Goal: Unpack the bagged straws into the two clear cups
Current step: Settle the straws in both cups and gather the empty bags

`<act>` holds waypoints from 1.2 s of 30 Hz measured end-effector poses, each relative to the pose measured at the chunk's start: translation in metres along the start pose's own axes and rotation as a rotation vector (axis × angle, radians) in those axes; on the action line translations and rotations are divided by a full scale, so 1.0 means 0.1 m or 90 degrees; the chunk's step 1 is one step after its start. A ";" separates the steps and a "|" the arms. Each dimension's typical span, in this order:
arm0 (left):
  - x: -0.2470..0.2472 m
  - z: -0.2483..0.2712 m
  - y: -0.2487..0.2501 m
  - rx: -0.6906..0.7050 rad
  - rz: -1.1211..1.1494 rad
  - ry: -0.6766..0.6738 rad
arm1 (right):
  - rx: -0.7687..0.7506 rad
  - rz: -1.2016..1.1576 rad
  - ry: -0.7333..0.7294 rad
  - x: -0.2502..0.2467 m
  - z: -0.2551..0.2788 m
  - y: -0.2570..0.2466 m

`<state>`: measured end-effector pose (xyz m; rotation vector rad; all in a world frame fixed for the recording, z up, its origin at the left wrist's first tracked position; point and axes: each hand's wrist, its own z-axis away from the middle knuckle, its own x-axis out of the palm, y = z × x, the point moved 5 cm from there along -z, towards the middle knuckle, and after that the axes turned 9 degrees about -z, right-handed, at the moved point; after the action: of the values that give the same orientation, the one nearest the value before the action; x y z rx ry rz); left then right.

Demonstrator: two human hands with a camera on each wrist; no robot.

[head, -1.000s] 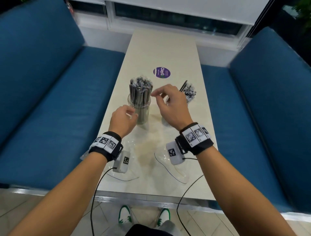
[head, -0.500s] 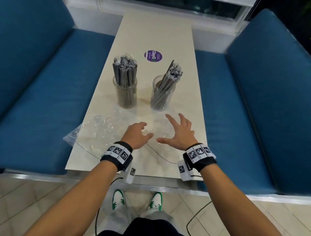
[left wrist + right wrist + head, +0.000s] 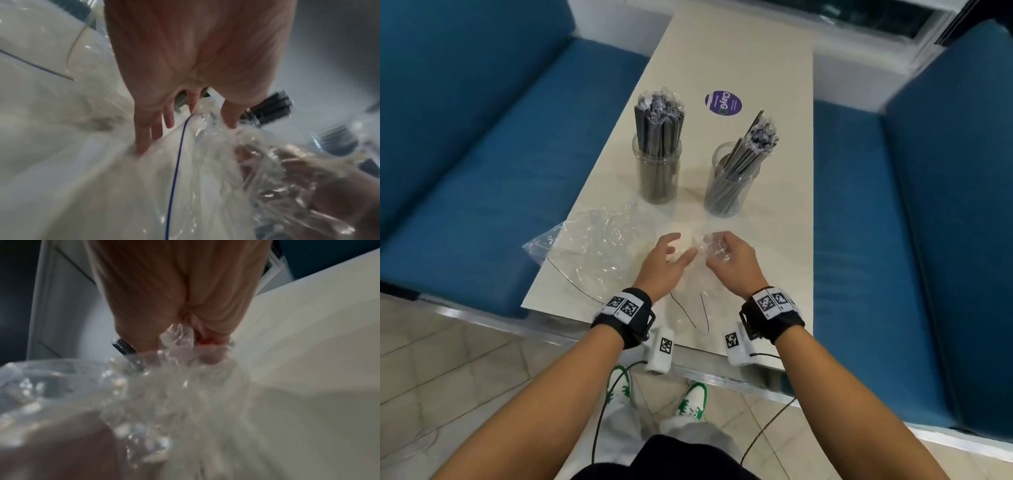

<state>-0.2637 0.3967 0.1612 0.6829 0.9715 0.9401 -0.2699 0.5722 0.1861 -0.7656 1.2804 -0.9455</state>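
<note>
Two clear cups stand mid-table, each filled with wrapped dark straws: the left cup (image 3: 658,171) holds them upright, the right cup (image 3: 731,181) holds them leaning right. Nearer me lie two empty clear plastic bags. My right hand (image 3: 726,255) grips a crumpled part of the near bag (image 3: 702,291), its fingers curled round the plastic (image 3: 179,337). My left hand (image 3: 666,257) has straight fingers (image 3: 144,138) touching the same bag beside it. The other bag (image 3: 592,246) lies crumpled at the table's left edge.
A purple round sticker (image 3: 723,102) sits on the cream table (image 3: 722,51) beyond the cups. Blue bench seats (image 3: 482,154) run along both sides. The table's near edge is just under my wrists, with tiled floor below.
Both hands came back from the cups to the near bag. The right hand, spread open half a second ago, now has closed on the bag's plastic; the left hand has reached in beside it.
</note>
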 end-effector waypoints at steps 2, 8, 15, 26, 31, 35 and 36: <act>-0.03 0.03 0.10 -0.013 0.136 -0.036 | -0.019 -0.061 0.014 0.00 -0.04 -0.18; -0.16 -0.07 0.33 -0.001 0.257 -0.003 | -0.060 -0.119 -0.011 0.20 -0.03 -0.51; -0.45 0.01 0.51 -0.028 0.413 -0.159 | -0.108 -0.178 0.111 0.40 -0.02 -0.73; -1.72 -0.26 -0.13 0.112 -0.318 0.195 | -0.025 -0.178 0.133 1.08 -0.23 -1.07; -1.66 -0.34 -0.82 0.014 -0.508 0.059 | 0.031 -0.171 0.111 1.27 -0.25 -0.94; -1.61 -0.43 -0.91 0.050 -0.355 0.064 | 0.102 -0.136 0.010 1.46 -0.31 -0.80; -1.63 -0.45 -0.90 0.037 -0.294 0.060 | 0.109 -0.129 -0.016 1.51 -0.30 -0.79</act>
<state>-0.3134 0.2148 0.1292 0.4358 1.1812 0.5417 -0.3071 0.4031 0.1862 -0.7802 1.0979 -1.1897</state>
